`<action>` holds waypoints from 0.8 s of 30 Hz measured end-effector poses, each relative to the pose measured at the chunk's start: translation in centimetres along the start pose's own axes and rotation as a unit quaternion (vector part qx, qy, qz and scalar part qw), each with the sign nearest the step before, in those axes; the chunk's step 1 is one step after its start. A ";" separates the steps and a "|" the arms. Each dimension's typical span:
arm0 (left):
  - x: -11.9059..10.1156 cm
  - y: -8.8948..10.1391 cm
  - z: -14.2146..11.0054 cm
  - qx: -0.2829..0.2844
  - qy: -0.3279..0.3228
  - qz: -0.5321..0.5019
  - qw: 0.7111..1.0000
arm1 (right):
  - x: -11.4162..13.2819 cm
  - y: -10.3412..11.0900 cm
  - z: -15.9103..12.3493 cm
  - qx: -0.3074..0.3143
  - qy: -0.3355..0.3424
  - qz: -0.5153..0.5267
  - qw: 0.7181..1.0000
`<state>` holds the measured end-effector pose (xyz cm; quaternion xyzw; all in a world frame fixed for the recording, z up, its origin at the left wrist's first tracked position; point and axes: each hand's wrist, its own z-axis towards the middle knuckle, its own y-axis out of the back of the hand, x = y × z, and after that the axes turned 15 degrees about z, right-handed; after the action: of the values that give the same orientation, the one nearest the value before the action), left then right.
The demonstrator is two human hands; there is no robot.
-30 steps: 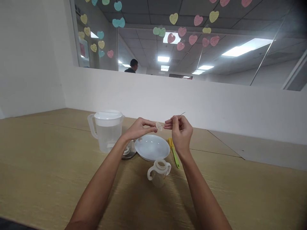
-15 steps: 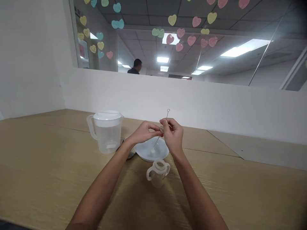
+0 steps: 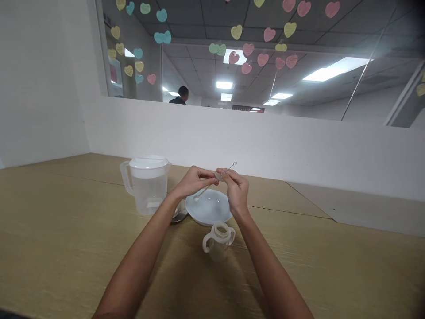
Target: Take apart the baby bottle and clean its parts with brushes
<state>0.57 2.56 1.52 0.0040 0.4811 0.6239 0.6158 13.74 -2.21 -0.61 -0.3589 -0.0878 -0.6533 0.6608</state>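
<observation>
Over the plate, the left hand and right hand are together, their fingers pinching a small translucent piece threaded on a thin wire brush, whose white tuft points lower left. Cleaning that piece looks like the step in hand; the next move calls for a steady pinch from both hands.

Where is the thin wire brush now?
In the head view, the wire brush passes between the left hand and right hand, above the white plate.
</observation>
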 end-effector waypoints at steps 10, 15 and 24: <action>-0.7 0.7 -0.6 0.046 0.023 0.044 0.998 | 2.3 1.7 1.6 -0.041 0.011 -0.030 0.999; -1.1 0.7 -0.8 0.052 0.033 0.054 0.997 | 2.0 1.5 1.5 -0.012 0.011 -0.047 0.999; -1.4 0.8 -0.8 0.044 0.022 0.056 0.997 | 2.2 1.3 1.4 -0.010 0.024 -0.070 0.997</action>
<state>-0.18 1.21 2.43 0.0446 0.5209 0.6353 0.5684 15.73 -3.34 1.20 -0.3426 -0.0906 -0.7070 0.6121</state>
